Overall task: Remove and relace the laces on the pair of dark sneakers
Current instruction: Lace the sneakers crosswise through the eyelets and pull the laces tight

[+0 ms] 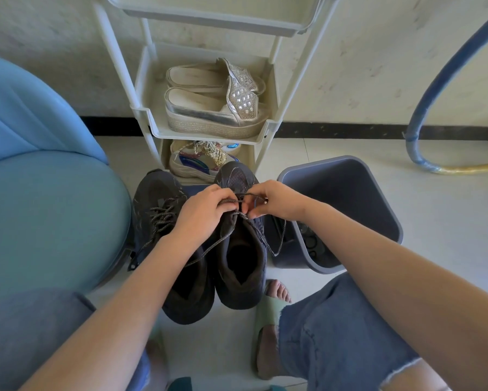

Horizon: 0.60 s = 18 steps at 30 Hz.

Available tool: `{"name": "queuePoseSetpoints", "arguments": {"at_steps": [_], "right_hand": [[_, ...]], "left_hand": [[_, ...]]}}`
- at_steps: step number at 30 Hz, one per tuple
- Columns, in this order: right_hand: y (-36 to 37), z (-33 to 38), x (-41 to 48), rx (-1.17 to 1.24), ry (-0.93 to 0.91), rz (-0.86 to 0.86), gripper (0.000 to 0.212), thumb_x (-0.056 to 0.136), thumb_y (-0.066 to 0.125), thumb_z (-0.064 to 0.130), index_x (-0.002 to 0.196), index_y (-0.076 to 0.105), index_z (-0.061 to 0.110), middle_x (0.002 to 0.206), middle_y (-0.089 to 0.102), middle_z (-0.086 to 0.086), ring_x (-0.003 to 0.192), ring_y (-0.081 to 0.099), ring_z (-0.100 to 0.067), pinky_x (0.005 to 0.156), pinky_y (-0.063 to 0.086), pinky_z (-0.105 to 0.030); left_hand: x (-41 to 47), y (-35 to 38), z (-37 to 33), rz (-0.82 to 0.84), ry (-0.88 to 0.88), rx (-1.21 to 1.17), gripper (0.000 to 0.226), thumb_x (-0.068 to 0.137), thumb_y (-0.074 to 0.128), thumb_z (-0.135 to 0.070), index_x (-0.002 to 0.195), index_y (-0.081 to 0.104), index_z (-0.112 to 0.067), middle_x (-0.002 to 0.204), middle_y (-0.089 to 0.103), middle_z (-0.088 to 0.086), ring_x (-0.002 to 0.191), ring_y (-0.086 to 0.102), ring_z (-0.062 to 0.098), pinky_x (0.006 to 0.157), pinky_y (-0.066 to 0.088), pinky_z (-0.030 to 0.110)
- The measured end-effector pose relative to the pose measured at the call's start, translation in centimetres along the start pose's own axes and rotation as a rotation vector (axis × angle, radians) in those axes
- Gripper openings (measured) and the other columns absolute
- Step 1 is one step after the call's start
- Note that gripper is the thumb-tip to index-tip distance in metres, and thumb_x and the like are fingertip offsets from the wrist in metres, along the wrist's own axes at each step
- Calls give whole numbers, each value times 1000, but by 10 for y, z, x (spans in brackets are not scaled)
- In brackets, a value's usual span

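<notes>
The left hand is curled over the tongue area of the nearer dark sneaker and pinches the lace. The right hand pinches the same lace just across from it, so a short run of cord stretches between the two. From there, two long loose ends trail back over the shoe's collar and sides.

Only the eyelets near the toe seem to carry lace, so this shoe looks roughly midway, though I cannot tell whether it is being unlaced or relaced. The other dark sneaker, touching it on the left, shows full criss-cross lacing.

Both shoes stand on the floor, toes against the foot of a white shoe rack. A grey bin crowds the right side and a blue seat the left. Open room for pulling lace is mostly back toward the knees.
</notes>
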State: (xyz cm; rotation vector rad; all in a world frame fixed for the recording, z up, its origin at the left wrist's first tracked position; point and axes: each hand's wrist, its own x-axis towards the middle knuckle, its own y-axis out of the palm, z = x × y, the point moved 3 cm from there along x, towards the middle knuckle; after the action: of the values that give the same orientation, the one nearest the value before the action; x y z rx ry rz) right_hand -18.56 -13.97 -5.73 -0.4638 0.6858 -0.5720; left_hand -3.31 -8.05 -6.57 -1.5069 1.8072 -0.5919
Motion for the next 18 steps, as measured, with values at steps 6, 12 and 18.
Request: {"name": "queuePoseSetpoints", "arguments": {"at_steps": [6, 12, 18], "right_hand": [[0, 3, 2, -46, -11, 46, 11, 81, 73, 7, 83, 66, 16, 80, 62, 6, 77, 55, -8, 75, 40, -17], [-6, -5, -5, -47, -34, 38, 7, 88, 62, 3, 85, 59, 10, 84, 54, 4, 73, 49, -3, 74, 39, -17], [-6, 2, -2, 3, -53, -29, 16, 87, 66, 5, 97, 70, 16, 95, 52, 5, 79, 50, 7, 75, 35, -4]], "left_hand": [[-5, 1, -2, 65, -2, -47, 10, 97, 48, -27, 90, 56, -28, 92, 51, -5, 43, 51, 14, 59, 35, 21], [-2, 0, 10, 74, -94, -136, 14, 97, 47, -22, 86, 54, -26, 70, 52, -6, 42, 50, 14, 57, 35, 27], [1, 1, 10, 154, -58, -74, 14, 96, 51, -24, 96, 62, -31, 102, 53, 3, 94, 54, 20, 88, 43, 35]]}}
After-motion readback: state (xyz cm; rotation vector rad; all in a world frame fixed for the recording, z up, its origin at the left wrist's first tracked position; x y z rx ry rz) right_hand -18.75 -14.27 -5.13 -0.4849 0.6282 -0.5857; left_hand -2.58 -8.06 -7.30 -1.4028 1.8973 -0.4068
